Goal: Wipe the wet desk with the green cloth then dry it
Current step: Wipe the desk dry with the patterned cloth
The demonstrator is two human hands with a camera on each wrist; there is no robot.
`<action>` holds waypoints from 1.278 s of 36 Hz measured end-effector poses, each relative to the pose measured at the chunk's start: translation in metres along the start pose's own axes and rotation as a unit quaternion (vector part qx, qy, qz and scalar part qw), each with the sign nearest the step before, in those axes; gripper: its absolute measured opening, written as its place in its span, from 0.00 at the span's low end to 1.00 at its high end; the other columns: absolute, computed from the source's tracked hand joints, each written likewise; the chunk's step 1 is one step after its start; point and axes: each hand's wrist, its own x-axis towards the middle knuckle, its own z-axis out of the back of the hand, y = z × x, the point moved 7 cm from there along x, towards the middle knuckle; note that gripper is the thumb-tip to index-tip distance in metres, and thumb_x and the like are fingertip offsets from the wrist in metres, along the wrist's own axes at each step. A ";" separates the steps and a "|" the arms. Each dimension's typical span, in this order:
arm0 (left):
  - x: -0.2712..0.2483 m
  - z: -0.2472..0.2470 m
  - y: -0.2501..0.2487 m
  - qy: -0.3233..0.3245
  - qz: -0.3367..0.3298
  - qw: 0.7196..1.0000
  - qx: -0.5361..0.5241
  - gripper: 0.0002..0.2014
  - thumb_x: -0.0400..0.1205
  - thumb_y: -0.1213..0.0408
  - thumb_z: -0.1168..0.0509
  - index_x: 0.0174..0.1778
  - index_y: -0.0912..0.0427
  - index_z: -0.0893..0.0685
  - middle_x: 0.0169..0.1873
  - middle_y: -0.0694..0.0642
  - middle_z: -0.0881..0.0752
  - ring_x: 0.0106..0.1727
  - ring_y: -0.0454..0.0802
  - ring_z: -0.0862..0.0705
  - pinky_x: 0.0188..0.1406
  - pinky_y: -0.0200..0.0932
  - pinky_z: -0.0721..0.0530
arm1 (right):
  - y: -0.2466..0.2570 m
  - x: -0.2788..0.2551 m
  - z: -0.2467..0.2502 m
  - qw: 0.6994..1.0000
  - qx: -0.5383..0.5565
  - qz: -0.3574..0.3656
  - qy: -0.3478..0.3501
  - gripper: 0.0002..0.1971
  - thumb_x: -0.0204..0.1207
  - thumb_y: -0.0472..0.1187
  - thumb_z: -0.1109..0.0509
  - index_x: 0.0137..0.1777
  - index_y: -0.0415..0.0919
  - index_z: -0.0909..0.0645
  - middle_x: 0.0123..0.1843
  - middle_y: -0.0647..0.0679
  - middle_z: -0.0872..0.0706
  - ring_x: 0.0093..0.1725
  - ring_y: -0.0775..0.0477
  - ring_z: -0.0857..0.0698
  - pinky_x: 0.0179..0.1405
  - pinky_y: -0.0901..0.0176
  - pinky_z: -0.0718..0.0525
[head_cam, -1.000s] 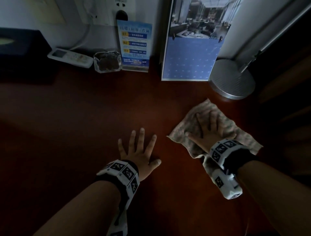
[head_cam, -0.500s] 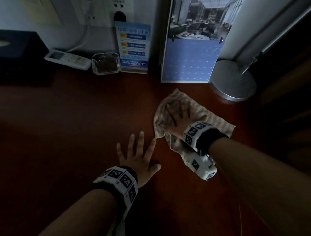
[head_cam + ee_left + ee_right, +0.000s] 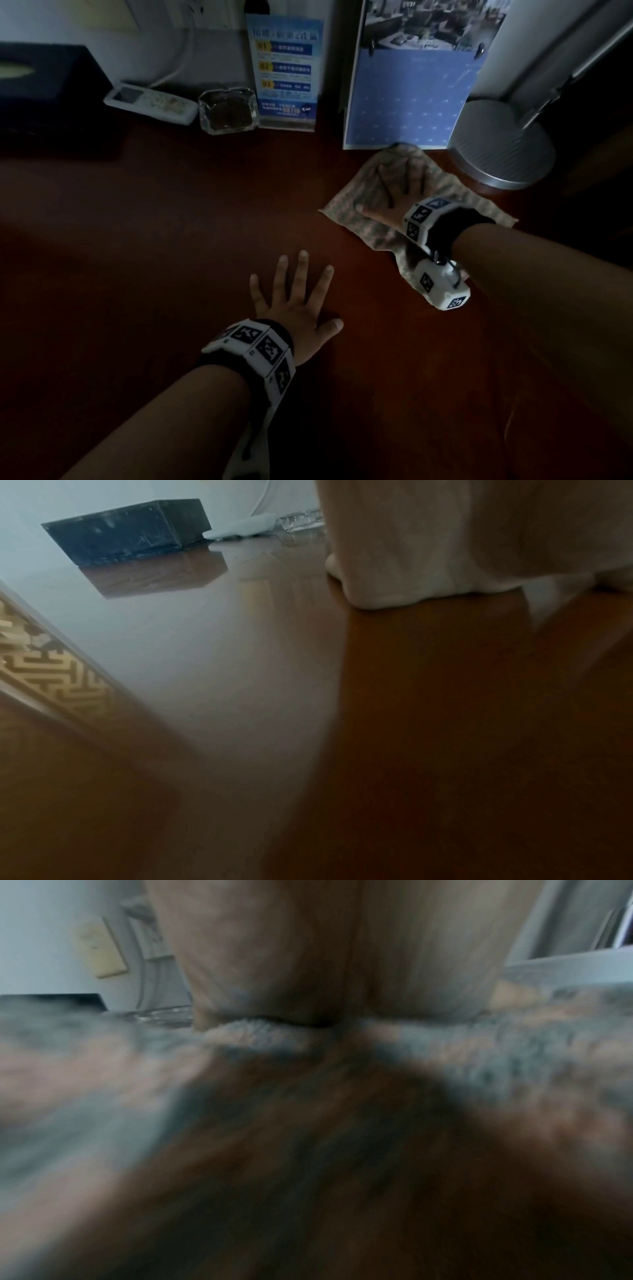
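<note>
A pale patterned cloth (image 3: 352, 202) lies spread on the dark red-brown desk (image 3: 171, 240), close to the back right. My right hand (image 3: 397, 181) presses flat on it with straight fingers; its far corner touches the foot of the blue calendar. The right wrist view is blurred, showing the palm (image 3: 325, 961) down on the cloth (image 3: 514, 1047). My left hand (image 3: 298, 301) rests flat on the bare desk, fingers spread, a little in front and left of the cloth. In the left wrist view the palm's heel (image 3: 394, 593) sits on the glossy desk (image 3: 240, 696).
Along the back wall stand a dark tissue box (image 3: 44, 89), a white remote (image 3: 150, 101), a glass ashtray (image 3: 227, 111), a blue sign card (image 3: 286, 68), a blue calendar (image 3: 407, 92) and a round metal lamp base (image 3: 503, 144). The desk's left edge (image 3: 68, 674) has a patterned trim.
My right hand has slid the cloth over the desk, first away and to the left, then farther back toward the calendar. The left hand has stayed in place.
</note>
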 end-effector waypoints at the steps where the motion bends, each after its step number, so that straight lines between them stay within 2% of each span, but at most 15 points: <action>1: 0.000 0.000 0.000 0.001 0.000 1.000 0.000 0.38 0.81 0.33 0.57 0.74 0.37 0.78 0.73 0.50 0.84 0.75 0.57 0.82 0.69 0.72 0.74 | 0.003 -0.008 -0.001 1.000 -0.009 0.003 -0.011 0.55 0.53 0.87 0.56 0.78 0.67 0.73 0.80 0.45 0.78 0.78 0.37 0.77 0.76 0.27 0.64; 3: -0.001 0.001 0.000 0.002 0.001 1.000 0.002 0.38 0.81 0.33 0.57 0.75 0.37 0.77 0.73 0.50 0.84 0.75 0.57 0.81 0.69 0.73 0.73 | 0.009 -0.029 -0.008 1.000 -0.026 0.016 -0.005 0.49 0.67 0.80 0.49 0.80 0.62 0.71 0.82 0.47 0.75 0.79 0.37 0.75 0.78 0.32 0.68; 4: -0.001 0.001 -0.001 0.002 0.002 1.000 0.003 0.38 0.81 0.33 0.57 0.75 0.37 0.77 0.73 0.50 0.84 0.75 0.57 0.81 0.69 0.73 0.73 | 0.011 -0.040 -0.013 0.999 -0.021 0.024 -0.001 0.48 0.70 0.77 0.47 0.80 0.62 0.71 0.82 0.49 0.74 0.79 0.38 0.75 0.78 0.34 0.70; 7: -0.002 0.002 -0.001 0.001 0.003 1.000 -0.002 0.37 0.82 0.34 0.58 0.75 0.37 0.77 0.73 0.50 0.83 0.76 0.57 0.81 0.70 0.73 0.72 | 0.011 -0.071 -0.029 0.999 0.001 0.033 0.005 0.51 0.63 0.82 0.49 0.78 0.66 0.73 0.80 0.47 0.78 0.79 0.38 0.76 0.77 0.32 0.69; 11: -0.002 0.001 -0.001 0.004 0.004 1.000 -0.010 0.36 0.82 0.34 0.59 0.76 0.37 0.76 0.73 0.50 0.84 0.76 0.57 0.81 0.70 0.74 0.72 | 0.012 -0.117 -0.056 0.998 -0.027 0.030 0.040 0.48 0.70 0.77 0.48 0.77 0.64 0.77 0.79 0.48 0.81 0.78 0.41 0.78 0.72 0.27 0.70; 13: -0.002 0.001 -0.001 0.001 0.007 1.000 -0.010 0.36 0.81 0.33 0.59 0.76 0.36 0.76 0.73 0.50 0.84 0.76 0.57 0.81 0.70 0.74 0.72 | 0.012 -0.134 -0.072 0.999 -0.030 0.032 0.027 0.51 0.61 0.83 0.51 0.71 0.70 0.83 0.78 0.51 0.83 0.77 0.41 0.80 0.68 0.20 0.69; 15: -0.002 0.002 -0.002 -0.005 0.012 1.000 -0.012 0.35 0.81 0.32 0.60 0.76 0.35 0.75 0.74 0.50 0.83 0.76 0.58 0.80 0.70 0.74 0.71 | 0.007 -0.145 -0.088 0.999 -0.023 0.024 0.026 0.52 0.54 0.87 0.53 0.64 0.75 0.87 0.77 0.53 0.84 0.78 0.42 0.79 0.66 0.17 0.68; 21: -0.004 0.003 -0.001 -0.014 0.012 1.000 -0.008 0.35 0.83 0.35 0.58 0.77 0.37 0.74 0.75 0.50 0.81 0.78 0.58 0.77 0.72 0.73 0.69 | 0.008 -0.197 -0.119 0.998 -0.007 0.052 0.022 0.50 0.53 0.85 0.52 0.64 0.78 0.84 0.75 0.53 0.86 0.77 0.43 0.80 0.66 0.15 0.68; 28: -0.003 0.003 0.000 -0.015 0.015 1.000 -0.006 0.36 0.82 0.34 0.58 0.77 0.36 0.74 0.75 0.50 0.81 0.78 0.59 0.77 0.72 0.74 0.68 | 0.018 -0.248 -0.149 0.997 0.011 0.067 0.021 0.50 0.57 0.84 0.47 0.67 0.79 0.80 0.75 0.55 0.87 0.76 0.43 0.82 0.63 0.18 0.75; 32: -0.004 0.004 0.000 -0.013 0.017 1.000 -0.004 0.36 0.82 0.33 0.58 0.77 0.37 0.74 0.76 0.50 0.80 0.78 0.58 0.77 0.72 0.74 0.68 | 0.027 -0.263 -0.156 0.998 0.027 0.060 -0.016 0.49 0.57 0.84 0.46 0.70 0.79 0.75 0.78 0.54 0.83 0.76 0.45 0.82 0.63 0.21 0.79; 35: -0.003 0.004 0.000 -0.017 0.018 1.000 -0.002 0.36 0.81 0.33 0.58 0.77 0.37 0.74 0.76 0.50 0.80 0.78 0.58 0.77 0.72 0.74 0.68 | 0.038 -0.266 -0.156 0.998 0.028 0.062 -0.009 0.48 0.60 0.82 0.46 0.70 0.78 0.77 0.75 0.53 0.85 0.74 0.45 0.83 0.61 0.22 0.83; 39: -0.003 0.004 0.001 -0.019 0.021 1.000 0.001 0.37 0.81 0.32 0.59 0.76 0.36 0.75 0.75 0.50 0.81 0.78 0.58 0.77 0.72 0.74 0.68 | 0.044 -0.267 -0.154 0.996 0.040 0.077 -0.023 0.44 0.62 0.82 0.49 0.70 0.79 0.75 0.78 0.54 0.81 0.77 0.45 0.80 0.62 0.21 0.81; 42: -0.003 0.004 0.001 -0.019 0.021 1.000 -0.004 0.36 0.81 0.32 0.59 0.76 0.36 0.74 0.76 0.50 0.81 0.78 0.58 0.77 0.72 0.73 0.68 | 0.028 -0.270 -0.153 0.995 0.028 0.090 -0.021 0.41 0.66 0.81 0.51 0.70 0.81 0.75 0.77 0.59 0.82 0.77 0.48 0.80 0.66 0.21 0.77; 46: -0.003 0.004 0.001 -0.029 0.021 0.999 -0.001 0.36 0.81 0.32 0.59 0.77 0.36 0.74 0.76 0.49 0.80 0.78 0.57 0.76 0.73 0.73 0.67 | -0.018 -0.269 -0.151 0.999 0.027 0.037 -0.008 0.38 0.66 0.81 0.55 0.69 0.81 0.76 0.77 0.60 0.82 0.76 0.48 0.81 0.69 0.21 0.74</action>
